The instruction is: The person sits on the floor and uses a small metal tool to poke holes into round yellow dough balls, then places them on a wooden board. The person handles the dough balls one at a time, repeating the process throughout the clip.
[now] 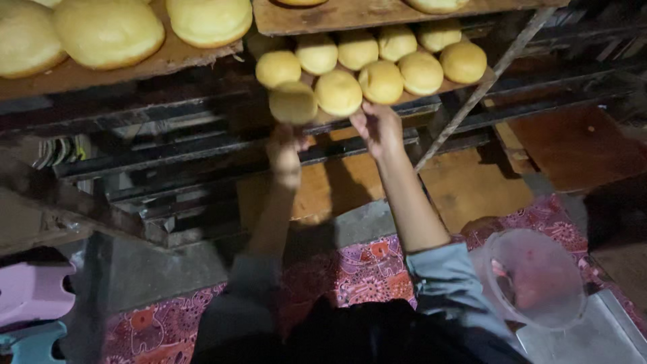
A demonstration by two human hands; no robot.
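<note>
Dim wooden racks fill the head view, seen from above the person's own arms, with dark metal rails [202, 145] running under the boards and a red patterned floor covering [364, 273] below

Nearest the arms, a wooden board [465, 81] carries about ten round pale yellow dough buns in rows, and it looks close to full, with little bare wood showing. Two higher boards [162, 61] hold larger buns of the same colour

Left hand [288, 145] is raised to the front edge of the lower board, its grip closed under one dough bun [292, 102], which sits on top of the fingers at the very edge, just beside the front row

Right hand [379, 128] reaches up to the same edge, fingers curled against the wood directly beneath another bun [339, 93]; whether it grips the board or only touches it cannot be told

Lower right, a clear plastic tub [532, 280] with something reddish inside rests on a pale metal tray [593, 337]. Pink and blue plastic stools [30, 303] show at lower left
</note>
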